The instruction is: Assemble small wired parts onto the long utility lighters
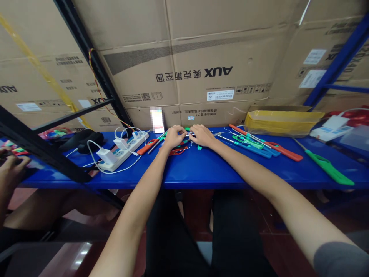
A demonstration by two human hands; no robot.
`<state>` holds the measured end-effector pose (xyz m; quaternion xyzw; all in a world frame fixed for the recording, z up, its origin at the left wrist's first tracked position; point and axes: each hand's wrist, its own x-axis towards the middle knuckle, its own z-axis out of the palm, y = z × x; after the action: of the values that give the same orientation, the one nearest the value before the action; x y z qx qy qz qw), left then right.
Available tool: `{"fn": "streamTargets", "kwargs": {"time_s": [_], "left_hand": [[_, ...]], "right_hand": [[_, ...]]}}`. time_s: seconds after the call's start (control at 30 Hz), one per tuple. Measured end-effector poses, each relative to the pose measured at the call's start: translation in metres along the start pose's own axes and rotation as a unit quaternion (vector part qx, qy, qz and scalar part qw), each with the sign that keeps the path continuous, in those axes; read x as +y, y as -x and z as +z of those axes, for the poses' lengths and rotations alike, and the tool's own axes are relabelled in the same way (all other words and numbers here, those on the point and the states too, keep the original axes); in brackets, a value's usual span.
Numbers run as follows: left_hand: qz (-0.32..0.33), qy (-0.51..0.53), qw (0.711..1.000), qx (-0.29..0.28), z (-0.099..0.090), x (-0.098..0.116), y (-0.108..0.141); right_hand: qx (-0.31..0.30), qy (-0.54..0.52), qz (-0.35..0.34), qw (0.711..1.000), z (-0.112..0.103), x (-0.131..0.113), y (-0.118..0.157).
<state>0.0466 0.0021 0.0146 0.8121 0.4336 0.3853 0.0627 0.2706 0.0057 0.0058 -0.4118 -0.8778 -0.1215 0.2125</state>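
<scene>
My left hand [174, 137] and my right hand [201, 135] meet over the back part of the blue shelf, fingers curled and pinched close together. Between the fingertips is a small part with a metallic glint, too small to name. Just beneath them lie green and red plastic pieces and thin wires, partly hidden by the hands. An orange long-necked lighter [149, 146] lies left of my left hand. To the right of my right hand lie blue lighters [253, 149], an orange lighter [285, 151] and, farther out, a green lighter [328, 167].
A white power strip [127, 151] with plugged-in chargers and loose cables lies left. A lit phone [157, 120] leans against the cardboard wall [196, 54]. At the back right sits a yellow-taped box [282, 122]. Another person's hand [13, 167] is beyond the black post [95, 69].
</scene>
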Motion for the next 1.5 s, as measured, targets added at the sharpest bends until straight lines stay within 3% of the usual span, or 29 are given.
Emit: {"fn": "streamTargets", "kwargs": {"time_s": [1.07,1.27,1.5], "left_hand": [[-0.007,-0.011,1.0,0.018,0.004,-0.004,0.0],[-0.03,-0.013,0.998,0.052,-0.007,-0.013,0.0],[-0.014,0.007,0.999,0.029,-0.005,-0.015,0.0]], "right_hand": [[-0.043,-0.02,0.113,0.993,0.0,-0.031,0.003],[-0.046,-0.062,0.149,0.986,-0.004,-0.012,0.006],[0.011,-0.083,0.106,0.991,-0.013,0.01,0.007]]}}
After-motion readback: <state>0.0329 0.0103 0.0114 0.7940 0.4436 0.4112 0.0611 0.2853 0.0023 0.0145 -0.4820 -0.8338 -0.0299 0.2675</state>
